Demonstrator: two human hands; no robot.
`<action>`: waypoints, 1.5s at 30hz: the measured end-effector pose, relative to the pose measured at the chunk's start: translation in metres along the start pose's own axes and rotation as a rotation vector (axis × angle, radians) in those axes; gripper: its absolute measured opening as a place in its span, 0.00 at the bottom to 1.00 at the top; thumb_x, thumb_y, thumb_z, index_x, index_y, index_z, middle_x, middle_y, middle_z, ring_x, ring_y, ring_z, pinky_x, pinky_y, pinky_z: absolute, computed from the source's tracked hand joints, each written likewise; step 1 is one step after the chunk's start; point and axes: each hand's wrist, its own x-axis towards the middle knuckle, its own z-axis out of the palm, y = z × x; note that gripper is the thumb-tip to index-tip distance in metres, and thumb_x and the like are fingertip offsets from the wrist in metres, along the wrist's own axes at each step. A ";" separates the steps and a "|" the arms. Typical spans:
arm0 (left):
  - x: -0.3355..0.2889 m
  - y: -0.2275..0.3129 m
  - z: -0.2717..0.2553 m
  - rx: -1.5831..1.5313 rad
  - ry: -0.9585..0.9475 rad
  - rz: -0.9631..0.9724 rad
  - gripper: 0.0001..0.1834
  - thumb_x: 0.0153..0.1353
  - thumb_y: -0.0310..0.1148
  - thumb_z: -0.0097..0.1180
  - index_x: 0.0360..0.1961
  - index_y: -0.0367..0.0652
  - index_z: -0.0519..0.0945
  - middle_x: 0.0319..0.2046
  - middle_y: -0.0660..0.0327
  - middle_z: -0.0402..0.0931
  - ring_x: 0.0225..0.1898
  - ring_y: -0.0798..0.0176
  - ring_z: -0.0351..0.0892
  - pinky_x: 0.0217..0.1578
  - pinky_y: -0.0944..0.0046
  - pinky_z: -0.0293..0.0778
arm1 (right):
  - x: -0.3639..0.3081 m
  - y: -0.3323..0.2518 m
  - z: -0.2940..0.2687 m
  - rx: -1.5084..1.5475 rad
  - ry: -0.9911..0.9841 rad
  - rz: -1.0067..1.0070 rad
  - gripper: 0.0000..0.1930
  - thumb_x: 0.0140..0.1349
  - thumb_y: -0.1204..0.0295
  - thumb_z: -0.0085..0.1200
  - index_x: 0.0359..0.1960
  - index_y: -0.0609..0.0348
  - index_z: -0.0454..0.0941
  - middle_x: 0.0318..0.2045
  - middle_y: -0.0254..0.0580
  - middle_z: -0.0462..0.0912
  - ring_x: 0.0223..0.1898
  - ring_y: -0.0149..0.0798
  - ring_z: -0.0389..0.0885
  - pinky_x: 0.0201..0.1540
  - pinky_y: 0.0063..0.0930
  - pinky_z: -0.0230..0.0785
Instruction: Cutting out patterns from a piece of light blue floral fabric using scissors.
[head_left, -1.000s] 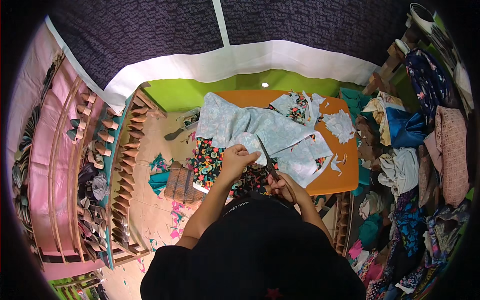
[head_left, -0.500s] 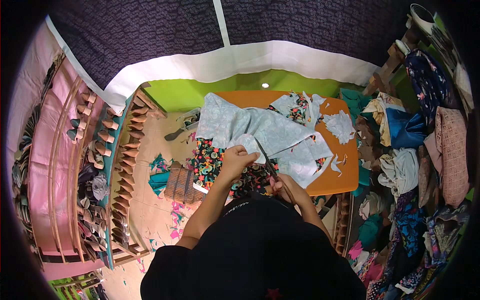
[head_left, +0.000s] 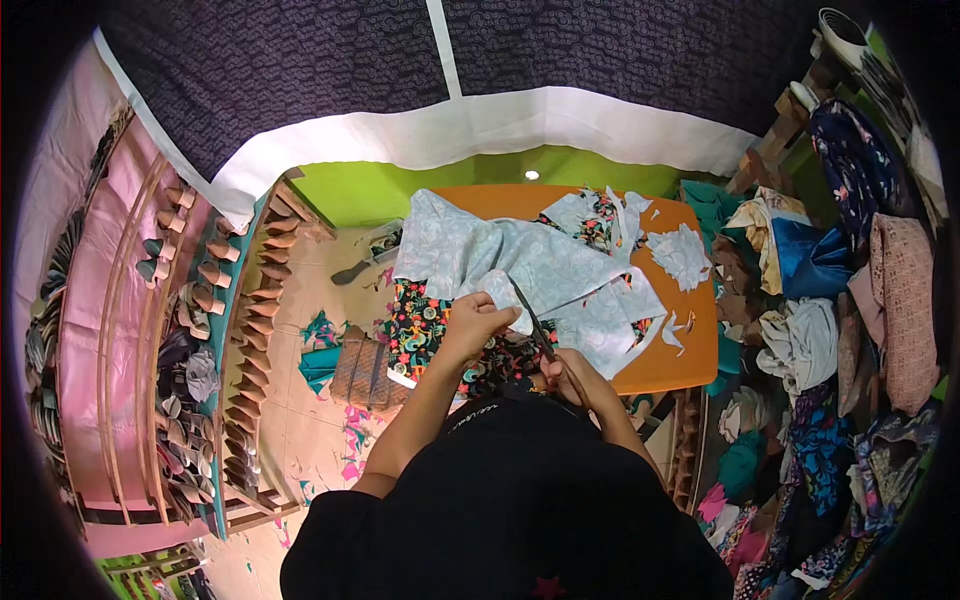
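Note:
My left hand [head_left: 478, 325] is closed, pinching a small pale piece of fabric [head_left: 502, 289] between thumb and fingers. In my right hand [head_left: 574, 374] is a pair of dark scissors [head_left: 538, 328], its blades pointing away and slightly left beside that piece. A large floral cloth [head_left: 455, 245] lies folded under both hands. Its pale blue-grey underside faces up over most of it, while the black side with bright flowers [head_left: 420, 325] shows at the near left. Whether the blades are apart or together is hard to make out.
The orange table [head_left: 650, 372] carries fabric offcuts [head_left: 678, 258] at its far right. Heaped cloth [head_left: 800, 345] lies to the right. Wooden racks at the left hold rows of shoe forms [head_left: 250, 375]. Coloured scraps [head_left: 355, 440] and a woven brown piece [head_left: 365, 372] are on the floor.

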 end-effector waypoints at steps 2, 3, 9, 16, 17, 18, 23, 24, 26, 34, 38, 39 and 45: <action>0.004 -0.008 -0.002 -0.037 0.025 0.007 0.15 0.45 0.24 0.60 0.14 0.45 0.64 0.10 0.71 0.62 0.11 0.79 0.59 0.12 0.77 0.56 | -0.002 -0.006 0.000 0.010 0.007 -0.033 0.39 0.36 0.26 0.36 0.19 0.57 0.62 0.15 0.30 0.64 0.20 0.26 0.63 0.22 0.20 0.58; 0.004 -0.011 -0.003 -0.073 0.047 0.014 0.14 0.45 0.25 0.60 0.14 0.45 0.65 0.10 0.71 0.62 0.11 0.79 0.58 0.12 0.77 0.55 | -0.004 -0.010 0.000 0.021 0.016 -0.066 0.39 0.35 0.26 0.37 0.21 0.57 0.63 0.16 0.30 0.64 0.20 0.25 0.62 0.22 0.19 0.57; 0.006 -0.014 -0.002 0.020 0.023 0.061 0.15 0.46 0.27 0.60 0.13 0.45 0.64 0.10 0.71 0.62 0.11 0.80 0.56 0.12 0.78 0.51 | -0.006 -0.006 0.002 0.657 -0.121 0.117 0.19 0.59 0.53 0.36 0.28 0.57 0.65 0.14 0.28 0.61 0.17 0.25 0.60 0.18 0.18 0.55; 0.003 -0.019 0.001 0.133 0.063 0.138 0.18 0.46 0.27 0.61 0.12 0.47 0.62 0.09 0.73 0.61 0.11 0.81 0.55 0.12 0.78 0.49 | -0.007 -0.008 0.002 0.615 -0.170 0.059 0.15 0.58 0.57 0.38 0.33 0.58 0.64 0.18 0.26 0.60 0.17 0.21 0.59 0.17 0.14 0.55; 0.003 -0.019 0.001 0.132 0.074 0.146 0.18 0.46 0.27 0.60 0.11 0.47 0.62 0.09 0.73 0.61 0.11 0.81 0.55 0.12 0.78 0.49 | -0.006 -0.005 0.003 0.530 -0.156 -0.007 0.15 0.58 0.58 0.38 0.34 0.59 0.64 0.18 0.27 0.61 0.17 0.21 0.60 0.18 0.14 0.56; 0.003 -0.019 0.001 0.130 0.085 0.153 0.18 0.46 0.27 0.60 0.11 0.47 0.62 0.09 0.73 0.61 0.12 0.81 0.55 0.12 0.78 0.48 | -0.005 -0.002 0.003 0.444 -0.143 -0.073 0.15 0.57 0.60 0.39 0.35 0.59 0.64 0.19 0.27 0.61 0.17 0.21 0.60 0.18 0.14 0.57; -0.001 -0.014 0.007 0.146 0.147 0.184 0.17 0.46 0.28 0.60 0.11 0.45 0.62 0.10 0.71 0.63 0.13 0.81 0.58 0.13 0.79 0.52 | -0.005 0.001 0.004 0.315 -0.101 -0.090 0.15 0.58 0.59 0.40 0.36 0.61 0.64 0.20 0.28 0.62 0.20 0.22 0.61 0.22 0.14 0.57; -0.001 -0.014 0.007 0.115 0.173 0.201 0.17 0.45 0.28 0.61 0.11 0.44 0.63 0.11 0.70 0.64 0.13 0.80 0.59 0.13 0.79 0.53 | -0.005 0.000 0.004 0.232 -0.070 -0.104 0.15 0.59 0.59 0.40 0.36 0.60 0.64 0.20 0.28 0.63 0.20 0.22 0.61 0.23 0.14 0.57; 0.002 -0.019 0.004 0.129 0.188 0.220 0.16 0.45 0.28 0.61 0.12 0.43 0.64 0.11 0.69 0.65 0.13 0.80 0.61 0.14 0.79 0.54 | -0.006 0.001 0.004 0.309 -0.083 -0.101 0.17 0.59 0.57 0.39 0.35 0.60 0.64 0.21 0.29 0.63 0.21 0.23 0.62 0.24 0.16 0.57; -0.002 -0.016 0.003 0.189 0.145 0.211 0.15 0.44 0.27 0.61 0.13 0.41 0.66 0.12 0.66 0.68 0.14 0.79 0.63 0.14 0.79 0.55 | -0.006 0.001 0.006 0.121 -0.034 -0.205 0.24 0.60 0.49 0.33 0.36 0.60 0.65 0.21 0.30 0.64 0.23 0.24 0.62 0.26 0.16 0.57; -0.004 -0.011 0.007 0.113 0.116 0.164 0.16 0.44 0.28 0.61 0.12 0.44 0.64 0.11 0.69 0.65 0.13 0.80 0.60 0.13 0.79 0.53 | -0.004 0.005 0.004 0.231 -0.065 -0.166 0.30 0.56 0.41 0.33 0.37 0.60 0.65 0.20 0.29 0.62 0.21 0.24 0.61 0.23 0.16 0.56; -0.005 -0.008 0.008 0.092 0.110 0.152 0.17 0.44 0.28 0.62 0.12 0.45 0.64 0.11 0.70 0.65 0.13 0.80 0.59 0.13 0.79 0.52 | -0.005 0.004 0.003 0.300 -0.109 -0.097 0.33 0.53 0.38 0.33 0.37 0.60 0.65 0.19 0.29 0.62 0.20 0.24 0.61 0.22 0.16 0.56; -0.007 -0.007 0.007 0.123 0.073 0.138 0.18 0.44 0.28 0.62 0.11 0.47 0.62 0.09 0.72 0.62 0.11 0.81 0.54 0.12 0.77 0.47 | -0.005 0.004 0.001 0.263 -0.107 -0.119 0.37 0.49 0.33 0.32 0.37 0.59 0.64 0.19 0.28 0.61 0.20 0.24 0.61 0.21 0.17 0.56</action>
